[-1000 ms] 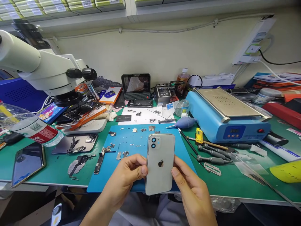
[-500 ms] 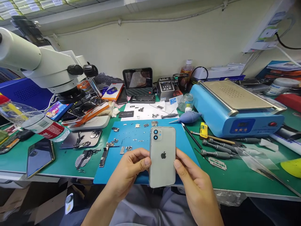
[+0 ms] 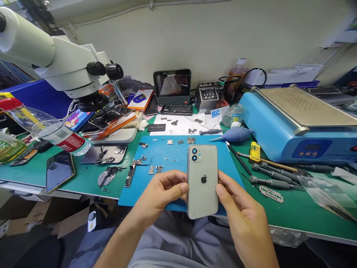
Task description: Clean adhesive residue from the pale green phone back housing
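Observation:
Between my two hands, over the front of a blue mat (image 3: 178,171), is a pale smartphone (image 3: 203,197) held upright with its back towards me. Two camera lenses and a dark apple logo show on that back. My left hand (image 3: 164,195) grips its left edge, thumb at the side and fingers partly hidden behind. The right edge is pinched by my right hand (image 3: 240,204). Beyond the phone, tiny screws and small metal parts lie spread on the mat. A flex cable with a circuit board (image 3: 130,175) rests at the mat's left side.
A microscope (image 3: 75,74) and a plastic bottle (image 3: 61,134) stand on the left. On the right are a blue heating plate machine (image 3: 279,126), a blower bulb (image 3: 237,134), screwdrivers (image 3: 275,182) and a razor blade (image 3: 271,194). A black battery (image 3: 156,127) lies on white paper behind the mat.
The camera view has swung, so the bench items sit further right and slightly higher in the picture. Both hands keep hold of the smartphone, with its back still towards me.

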